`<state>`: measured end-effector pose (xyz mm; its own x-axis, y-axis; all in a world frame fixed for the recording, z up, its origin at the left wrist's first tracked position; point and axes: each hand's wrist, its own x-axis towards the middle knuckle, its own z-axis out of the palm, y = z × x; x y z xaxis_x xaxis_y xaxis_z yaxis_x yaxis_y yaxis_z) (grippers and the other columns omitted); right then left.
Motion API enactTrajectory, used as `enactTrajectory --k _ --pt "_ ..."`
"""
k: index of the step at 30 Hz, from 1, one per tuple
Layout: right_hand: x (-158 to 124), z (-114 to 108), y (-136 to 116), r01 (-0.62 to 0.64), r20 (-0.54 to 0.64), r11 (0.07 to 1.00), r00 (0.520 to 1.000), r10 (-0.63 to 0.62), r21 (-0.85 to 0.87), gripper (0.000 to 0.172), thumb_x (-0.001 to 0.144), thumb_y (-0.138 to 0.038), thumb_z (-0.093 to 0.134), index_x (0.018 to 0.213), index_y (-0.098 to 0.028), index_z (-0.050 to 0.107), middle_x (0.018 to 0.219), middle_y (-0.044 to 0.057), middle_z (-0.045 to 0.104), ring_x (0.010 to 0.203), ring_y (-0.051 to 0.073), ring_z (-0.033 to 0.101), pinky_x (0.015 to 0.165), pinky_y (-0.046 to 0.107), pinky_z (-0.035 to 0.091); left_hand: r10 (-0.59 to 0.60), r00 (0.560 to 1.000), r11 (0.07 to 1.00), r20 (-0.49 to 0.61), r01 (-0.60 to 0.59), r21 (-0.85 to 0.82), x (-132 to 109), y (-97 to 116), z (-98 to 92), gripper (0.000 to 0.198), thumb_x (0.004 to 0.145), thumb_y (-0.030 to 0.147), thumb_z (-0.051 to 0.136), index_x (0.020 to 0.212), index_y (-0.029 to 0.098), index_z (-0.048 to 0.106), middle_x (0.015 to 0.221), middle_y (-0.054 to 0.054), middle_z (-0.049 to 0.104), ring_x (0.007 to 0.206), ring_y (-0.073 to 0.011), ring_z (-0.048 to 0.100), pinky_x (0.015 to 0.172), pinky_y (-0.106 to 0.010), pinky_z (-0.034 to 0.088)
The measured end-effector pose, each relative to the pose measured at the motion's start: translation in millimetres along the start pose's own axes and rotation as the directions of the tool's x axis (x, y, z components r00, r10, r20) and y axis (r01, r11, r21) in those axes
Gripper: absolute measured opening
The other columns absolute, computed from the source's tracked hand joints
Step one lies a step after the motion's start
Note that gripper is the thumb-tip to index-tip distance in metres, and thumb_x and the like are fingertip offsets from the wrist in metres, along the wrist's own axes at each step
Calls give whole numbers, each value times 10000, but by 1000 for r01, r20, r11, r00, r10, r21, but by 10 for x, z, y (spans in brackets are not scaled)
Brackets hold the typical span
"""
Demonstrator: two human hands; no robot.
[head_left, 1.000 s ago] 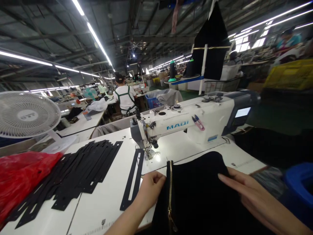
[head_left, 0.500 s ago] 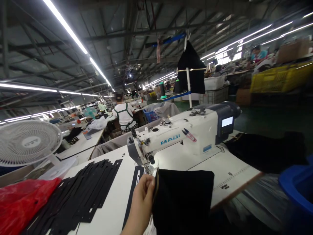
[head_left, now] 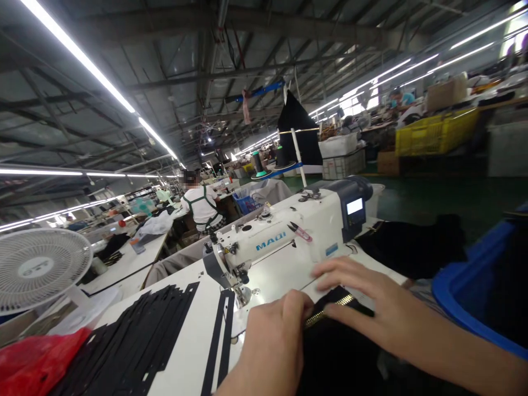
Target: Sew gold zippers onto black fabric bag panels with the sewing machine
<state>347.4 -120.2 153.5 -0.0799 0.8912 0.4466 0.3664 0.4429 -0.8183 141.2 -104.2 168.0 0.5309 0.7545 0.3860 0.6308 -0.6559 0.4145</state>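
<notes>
Black fabric [head_left: 338,357] with a gold-toothed zipper [head_left: 317,318] along its upper edge lies at the front of the sewing table. My left hand [head_left: 274,333] is closed, its fingers pinched at the left end of the zipper edge. Over the right part of the same edge, my right hand [head_left: 371,300] is open, thumb and fingers apart around the zipper and slightly blurred. Just beyond my left hand stands a white sewing machine [head_left: 284,236], its needle area [head_left: 241,291] bare of the fabric. Two black strips [head_left: 218,335] lie left of my left hand.
A pile of black strips [head_left: 132,335] and a red plastic bag [head_left: 37,355] cover the left side. A white fan [head_left: 41,269] stands behind them. At right is a blue bin [head_left: 457,291]; more black cloth [head_left: 412,245] lies past the machine. A co-worker [head_left: 202,203] sits ahead.
The fabric has come away from the needle area toward me and right, its zipper now lying slantwise. My right hand has come into view over it. The camera view has shifted.
</notes>
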Motion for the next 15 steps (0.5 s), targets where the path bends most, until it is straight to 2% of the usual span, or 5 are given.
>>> enactTrajectory --k 2,3,7,12,15 --pt "165 81 -82 58 146 996 988 -47 -69 238 776 -453 550 681 -246 619 786 19 649 797 224 593 755 343 480 -80 996 987 -27 76 -138 -26 36 6 179 874 279 430 856 231 602 638 -8 601 552 -162 534 556 -240 357" --pt "223 95 -98 73 164 994 985 -59 -81 260 803 -436 515 657 -237 597 724 8 632 733 200 589 706 314 475 -140 989 968 -41 128 -216 -67 20 3 186 879 309 441 842 222 601 646 -8 601 579 -161 540 576 -235 377" --pt "314 22 -70 118 91 982 990 -105 -149 242 808 -425 511 689 -235 602 741 6 627 724 190 578 703 299 446 -320 946 860 -50 268 -434 -354 -218 97 289 853 439 501 755 190 610 685 -29 594 680 -178 549 656 -246 424" --pt "313 2 -71 85 42 982 996 -79 -171 250 804 -451 512 700 -244 607 725 14 631 717 209 575 687 311 452 -306 943 806 -129 185 -563 -623 -498 442 311 799 501 564 799 208 668 886 -79 635 863 -240 571 806 -310 428" --pt "279 46 -90 80 25 985 997 -77 -150 246 789 -460 534 686 -253 617 755 22 644 740 225 578 692 320 466 -344 938 776 -44 257 -576 -660 -533 521 318 794 510 566 726 205 626 784 -55 621 784 -221 569 753 -296 427"
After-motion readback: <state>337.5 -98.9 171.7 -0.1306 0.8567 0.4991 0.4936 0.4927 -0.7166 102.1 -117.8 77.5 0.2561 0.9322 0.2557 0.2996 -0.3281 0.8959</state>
